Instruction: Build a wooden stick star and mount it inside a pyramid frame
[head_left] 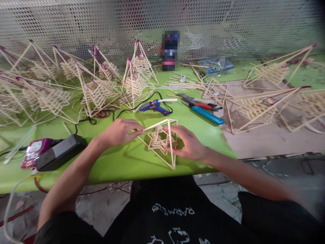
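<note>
1. Left hand (118, 132) at the near middle of the green worktop (122, 162), fingers (134, 130) pinched together on the left tip of one thin stick of the stick frame (161, 140).
2. Right hand (189, 144) just right of that frame, palm down, fingers (172, 130) spread and laid against its right side, touching the sticks; cannot tell whether closed round any one stick.
3. Stick frame lying between both hands near the worktop's front edge: an open pyramid outline of pale sticks with a stacked star-like lattice inside, tilted on its side.
4. Blue glue gun (154, 106) just beyond the frame, lying on its side, a clear glue stick jutting to the right, black cord trailing left.
5. Red-handled pliers (200, 103) and a blue utility knife (208, 115) to the far right of the glue gun, side by side on the worktop.
6. Black box-shaped adapter (59, 152) and a pink packet (35, 150) at the near left, touching each other.
7. Finished stick pyramids (96, 91) crowded across the far left, some tied with purple thread; more stick pyramids (259, 108) on the bare board to the right.
8. Loose sticks (193, 81) scattered at the far middle, before a perforated metal screen (101, 20).
</note>
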A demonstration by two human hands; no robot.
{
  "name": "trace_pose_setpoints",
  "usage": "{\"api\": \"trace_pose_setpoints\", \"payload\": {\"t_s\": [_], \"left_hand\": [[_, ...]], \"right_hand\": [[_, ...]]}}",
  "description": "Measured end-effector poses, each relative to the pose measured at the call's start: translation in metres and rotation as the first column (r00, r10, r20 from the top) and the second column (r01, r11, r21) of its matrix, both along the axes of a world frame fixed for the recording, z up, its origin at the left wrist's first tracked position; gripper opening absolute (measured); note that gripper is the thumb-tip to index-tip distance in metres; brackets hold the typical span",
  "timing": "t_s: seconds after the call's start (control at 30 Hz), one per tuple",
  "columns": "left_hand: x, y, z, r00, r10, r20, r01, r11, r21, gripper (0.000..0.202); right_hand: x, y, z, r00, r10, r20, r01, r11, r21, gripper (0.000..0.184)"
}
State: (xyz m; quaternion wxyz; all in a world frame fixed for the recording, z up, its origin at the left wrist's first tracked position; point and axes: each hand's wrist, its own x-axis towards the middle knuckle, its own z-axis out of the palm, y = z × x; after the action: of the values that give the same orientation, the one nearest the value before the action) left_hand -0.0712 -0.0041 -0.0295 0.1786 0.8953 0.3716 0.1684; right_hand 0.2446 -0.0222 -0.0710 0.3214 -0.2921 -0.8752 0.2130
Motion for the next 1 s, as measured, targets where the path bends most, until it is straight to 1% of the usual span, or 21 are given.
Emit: {"api": "trace_pose_setpoints", "payload": {"t_s": [0.17,0.27,0.33,0.37,0.4,0.43,0.47,0.5,0.53,0.57,0.63,0.67,0.73,0.8,0.87,1.0], "left_hand": [[0.002,-0.002,0.001,1.000,0.014,-0.012,-0.014,1.000,-0.025,0.031],[-0.002,-0.002,0.010,0.997,0.014,-0.076,-0.021,0.995,-0.097,0.037],[-0.011,0.000,0.018,0.992,0.016,-0.127,-0.038,0.984,-0.172,0.042],[-0.018,0.003,0.021,0.988,0.055,-0.146,-0.082,0.979,-0.185,0.039],[-0.027,0.005,0.024,0.980,0.117,-0.164,-0.145,0.975,-0.166,0.034],[-0.037,0.009,0.027,0.962,0.206,-0.181,-0.229,0.966,-0.121,0.029],[-0.047,0.012,0.028,0.926,0.319,-0.200,-0.335,0.941,-0.050,0.024],[-0.057,0.016,0.028,0.874,0.427,-0.233,-0.434,0.901,0.022,0.021],[-0.065,0.019,0.028,0.814,0.516,-0.266,-0.513,0.854,0.087,0.019],[-0.072,0.023,0.026,0.766,0.568,-0.301,-0.552,0.821,0.144,0.019],[-0.079,0.028,0.020,0.709,0.607,-0.359,-0.569,0.793,0.218,0.024],[-0.079,0.031,0.016,0.692,0.616,-0.376,-0.569,0.786,0.241,0.025],[-0.076,0.035,0.008,0.699,0.615,-0.366,-0.555,0.789,0.264,0.028],[-0.071,0.039,0.001,0.702,0.646,-0.299,-0.580,0.762,0.288,0.031],[-0.067,0.042,-0.005,0.703,0.660,-0.265,-0.597,0.750,0.284,0.033],[-0.066,0.048,-0.016,0.722,0.640,-0.261,-0.587,0.767,0.258,0.033]], "right_hand": [[0.000,0.001,-0.001,1.000,0.017,-0.020,-0.017,1.000,0.019,0.074],[0.001,0.000,0.000,0.999,0.041,-0.030,-0.040,0.999,0.018,0.078],[0.002,-0.002,0.002,0.997,0.055,-0.052,-0.054,0.998,0.028,0.079],[0.003,-0.003,0.003,0.996,0.054,-0.066,-0.051,0.998,0.039,0.076],[0.003,-0.004,0.005,0.996,0.045,-0.081,-0.041,0.998,0.051,0.072],[0.004,-0.006,0.006,0.995,0.034,-0.098,-0.028,0.998,0.063,0.069],[0.004,-0.007,0.007,0.993,0.020,-0.118,-0.011,0.997,0.072,0.066],[0.004,-0.008,0.008,0.991,0.009,-0.136,0.001,0.997,0.077,0.065],[0.004,-0.008,0.008,0.988,0.003,-0.152,0.009,0.997,0.079,0.063],[0.004,-0.009,0.008,0.987,0.001,-0.160,0.011,0.997,0.077,0.063],[0.004,-0.009,0.008,0.987,0.009,-0.162,0.003,0.997,0.076,0.062],[0.003,-0.009,0.008,0.987,0.016,-0.160,-0.003,0.997,0.080,0.062],[0.003,-0.008,0.009,0.987,0.026,-0.157,-0.012,0.996,0.093,0.061],[0.002,-0.008,0.009,0.987,0.030,-0.159,-0.013,0.994,0.106,0.060],[0.002,-0.008,0.010,0.987,0.029,-0.158,-0.011,0.993,0.114,0.059],[0.002,-0.008,0.009,0.988,0.032,-0.148,-0.015,0.993,0.117,0.060]]}}
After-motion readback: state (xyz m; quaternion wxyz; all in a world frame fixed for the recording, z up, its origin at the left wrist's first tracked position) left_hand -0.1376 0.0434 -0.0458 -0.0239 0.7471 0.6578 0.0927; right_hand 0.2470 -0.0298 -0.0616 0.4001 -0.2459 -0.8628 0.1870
